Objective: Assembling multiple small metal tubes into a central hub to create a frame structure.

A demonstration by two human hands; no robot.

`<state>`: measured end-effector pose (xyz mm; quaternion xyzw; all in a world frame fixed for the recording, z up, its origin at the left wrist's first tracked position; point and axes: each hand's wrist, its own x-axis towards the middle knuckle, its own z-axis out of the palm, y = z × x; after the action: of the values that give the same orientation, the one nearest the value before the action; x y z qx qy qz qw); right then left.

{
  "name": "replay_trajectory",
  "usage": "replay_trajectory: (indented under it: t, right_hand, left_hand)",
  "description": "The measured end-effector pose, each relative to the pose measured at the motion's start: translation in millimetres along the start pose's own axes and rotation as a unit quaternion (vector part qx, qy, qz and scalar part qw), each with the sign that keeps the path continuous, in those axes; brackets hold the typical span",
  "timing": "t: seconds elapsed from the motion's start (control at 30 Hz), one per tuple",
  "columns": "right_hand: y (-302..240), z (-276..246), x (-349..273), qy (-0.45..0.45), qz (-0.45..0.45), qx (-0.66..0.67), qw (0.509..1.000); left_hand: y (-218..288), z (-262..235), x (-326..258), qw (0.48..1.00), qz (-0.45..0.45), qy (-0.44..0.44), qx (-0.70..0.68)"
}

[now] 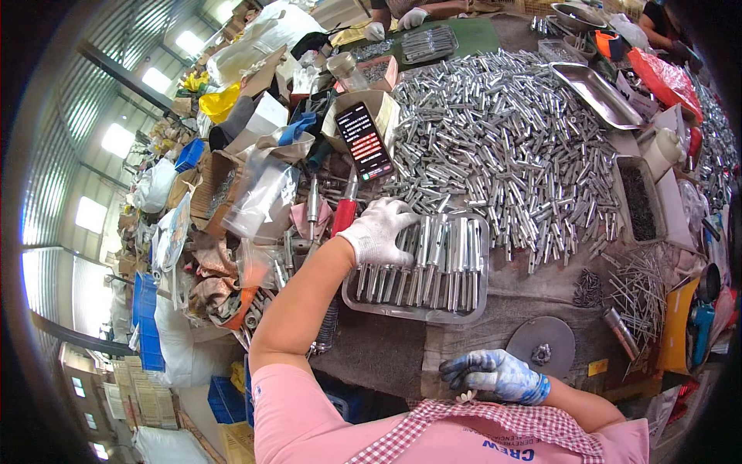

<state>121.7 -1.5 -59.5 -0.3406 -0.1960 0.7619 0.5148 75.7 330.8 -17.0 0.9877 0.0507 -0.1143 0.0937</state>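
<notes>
Head view: a clear plastic tray point(456, 316) lies on the bench and serves as the reference for all places; the metal pins point(440, 255) lie inside it, packed side by side, their long axes running mainly from its far side to its near side, with a slight slant in some; most visible thinner ends point toward the person, the thicker bodies toward the far side. The left hand point(380, 232), in a white glove, is the nearer one, set at the tray's far-left corner, so that the pins lie to its right and toward the person; its thumb and fingers are parted and bent over the pins, though whether it grips one cannot be told. The right hand point(498, 377), in a blue-stained glove, is apart from the tray, off its near side toward the right, so that the pins lie beyond it and to its left; its fingers are partly curled, and their hold, if any, cannot be confirmed. Loose metal tubes point(502, 147) are heaped beyond the tray, pointing in mixed directions; a grey disc point(542, 348) lies off its near-right corner.
</notes>
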Motion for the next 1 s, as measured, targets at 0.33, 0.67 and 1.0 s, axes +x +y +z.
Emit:
replay_trajectory:
  t: [0.33,0.67,1.0]
  right_hand:
    - [3.3,-0.9,2.3,0.010,0.006,-0.019,1.000]
    - [-0.5,0.7,1.7,0.025,0.025,-0.045,0.998]
    - [-1.7,4.7,1.4,0.035,0.028,-0.054,0.998]
  left_hand:
    - [7.8,-3.2,-4.1,0.999,0.001,-0.039,0.038]
    - [17.6,2.9,-13.8,0.999,-0.003,0.033,0.031]
    - [23.5,5.8,-30.6,0.994,-0.038,0.104,0.009]
